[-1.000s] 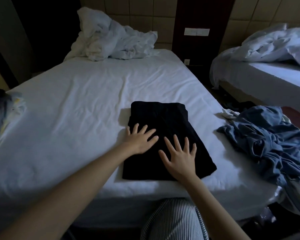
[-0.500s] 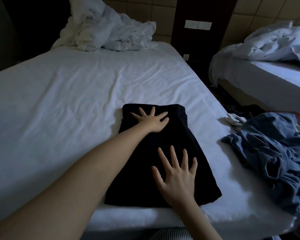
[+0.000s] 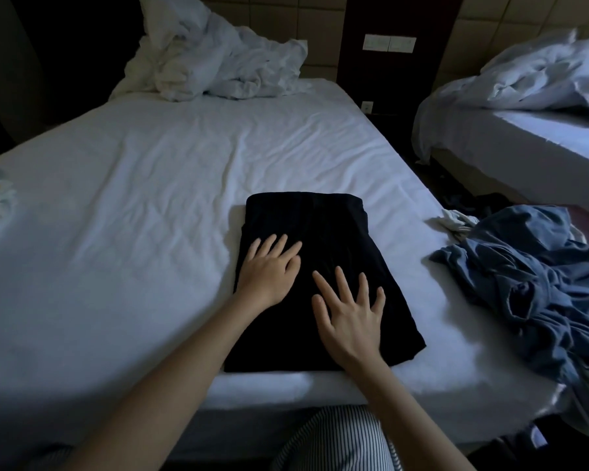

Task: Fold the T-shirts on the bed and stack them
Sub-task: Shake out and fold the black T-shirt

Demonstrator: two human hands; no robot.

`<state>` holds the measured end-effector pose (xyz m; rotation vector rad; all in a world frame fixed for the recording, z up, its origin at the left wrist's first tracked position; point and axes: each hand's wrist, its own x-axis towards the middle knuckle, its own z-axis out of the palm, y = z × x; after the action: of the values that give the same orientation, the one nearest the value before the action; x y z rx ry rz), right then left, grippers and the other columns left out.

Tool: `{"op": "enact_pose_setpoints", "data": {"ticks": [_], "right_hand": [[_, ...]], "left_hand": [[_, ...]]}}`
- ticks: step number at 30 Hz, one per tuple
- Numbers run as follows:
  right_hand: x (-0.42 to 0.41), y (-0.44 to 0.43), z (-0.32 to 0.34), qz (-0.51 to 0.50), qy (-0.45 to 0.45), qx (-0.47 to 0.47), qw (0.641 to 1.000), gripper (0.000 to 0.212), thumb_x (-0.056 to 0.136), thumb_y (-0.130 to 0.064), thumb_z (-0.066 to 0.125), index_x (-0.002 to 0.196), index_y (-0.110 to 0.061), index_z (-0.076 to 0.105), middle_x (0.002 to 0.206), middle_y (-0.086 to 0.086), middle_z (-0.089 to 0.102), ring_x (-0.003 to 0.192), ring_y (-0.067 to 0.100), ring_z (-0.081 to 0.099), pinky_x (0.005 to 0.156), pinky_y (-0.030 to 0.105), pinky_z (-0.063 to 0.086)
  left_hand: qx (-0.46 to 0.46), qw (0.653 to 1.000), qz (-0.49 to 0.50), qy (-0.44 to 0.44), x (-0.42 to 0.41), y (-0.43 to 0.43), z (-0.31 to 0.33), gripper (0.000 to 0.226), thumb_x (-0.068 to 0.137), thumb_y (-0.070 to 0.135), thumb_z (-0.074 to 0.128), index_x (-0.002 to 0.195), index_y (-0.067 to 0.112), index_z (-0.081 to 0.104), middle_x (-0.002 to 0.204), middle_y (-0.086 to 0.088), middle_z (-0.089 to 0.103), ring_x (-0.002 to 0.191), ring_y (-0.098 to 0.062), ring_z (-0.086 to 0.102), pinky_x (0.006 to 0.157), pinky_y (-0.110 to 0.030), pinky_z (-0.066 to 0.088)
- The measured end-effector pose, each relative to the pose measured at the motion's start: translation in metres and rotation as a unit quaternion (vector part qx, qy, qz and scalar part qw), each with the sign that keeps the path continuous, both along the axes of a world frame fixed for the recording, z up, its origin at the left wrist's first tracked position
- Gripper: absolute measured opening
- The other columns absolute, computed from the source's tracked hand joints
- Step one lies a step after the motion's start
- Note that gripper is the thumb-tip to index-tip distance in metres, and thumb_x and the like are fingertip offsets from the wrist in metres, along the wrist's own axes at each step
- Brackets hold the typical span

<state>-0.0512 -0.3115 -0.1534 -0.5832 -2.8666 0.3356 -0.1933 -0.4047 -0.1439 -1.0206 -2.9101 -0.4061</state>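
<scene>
The folded black T-shirt lay flat as a dark rectangle near the foot edge of the bed, right of the middle of the white sheet. Both hands rested palm down on it with fingers straight and spread, gripping nothing.

Half a second before, the left hand had been stretched to the far end of the shirt, close to its top fold. It had since drawn back to the shirt's left-middle part, its heel near the left edge. The right hand had stayed on the nearer, right-hand part, fingers fanned toward the far end. The two hands lay side by side again, close but apart, much as they had a full second before. The shirt had kept its place and its folded outline, the near right corner still angled out toward the bed's edge.

The view had also pulled back, so the striped trousers of the person showed again below the foot of the bed.

At the bed's right edge a heap of blue garments lay unfolded, partly hanging over the side, with a small white cloth touching its far end. A crumpled white duvet sat at the head of the bed. A second bed with rumpled bedding stood across the gap to the right.
</scene>
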Motion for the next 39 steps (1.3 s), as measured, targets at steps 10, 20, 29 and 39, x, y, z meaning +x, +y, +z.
{"op": "enact_pose_setpoints", "data": {"ticks": [10,20,29,39], "right_hand": [[-0.030,0.059,0.059,-0.165,0.026,-0.160,0.973,0.058,0.088,-0.054,0.047,0.131,-0.015,0.040,0.133,0.009,0.046,0.122,0.035,0.040,0.099,0.043,0.029],[-0.051,0.054,0.046,-0.172,0.025,-0.261,0.950,0.048,0.080,-0.054,0.062,0.079,-0.008,0.049,0.078,0.008,0.057,0.078,0.028,0.060,0.059,0.032,0.040],[-0.039,0.051,0.068,-0.099,0.122,-0.561,0.813,0.028,0.089,-0.019,0.063,0.111,-0.001,0.058,0.089,0.008,0.065,0.077,0.020,0.063,0.066,0.025,0.055],[-0.030,0.045,0.111,-0.088,0.123,-0.655,0.740,0.024,0.088,-0.014,0.063,0.100,0.007,0.062,0.091,0.016,0.067,0.079,0.026,0.065,0.071,0.033,0.056]], "left_hand": [[0.252,0.908,0.179,-0.283,-0.001,-0.050,0.035,0.073,0.092,0.042,0.054,0.149,0.014,0.019,0.152,-0.013,0.021,0.138,-0.037,0.023,0.111,-0.045,0.028],[0.378,0.769,0.206,-0.473,-0.013,-0.038,0.033,0.062,0.083,0.028,0.071,0.133,0.000,0.046,0.130,-0.015,0.055,0.116,-0.033,0.055,0.100,-0.044,0.045],[0.482,0.677,0.187,-0.523,-0.003,-0.062,0.042,0.043,0.087,0.025,0.067,0.121,0.001,0.058,0.114,-0.019,0.065,0.097,-0.034,0.065,0.069,-0.035,0.055],[0.499,0.685,0.165,-0.505,-0.004,-0.093,0.091,0.017,0.091,0.017,0.060,0.103,0.006,0.063,0.087,-0.009,0.067,0.073,-0.022,0.064,0.065,-0.030,0.054]]}}
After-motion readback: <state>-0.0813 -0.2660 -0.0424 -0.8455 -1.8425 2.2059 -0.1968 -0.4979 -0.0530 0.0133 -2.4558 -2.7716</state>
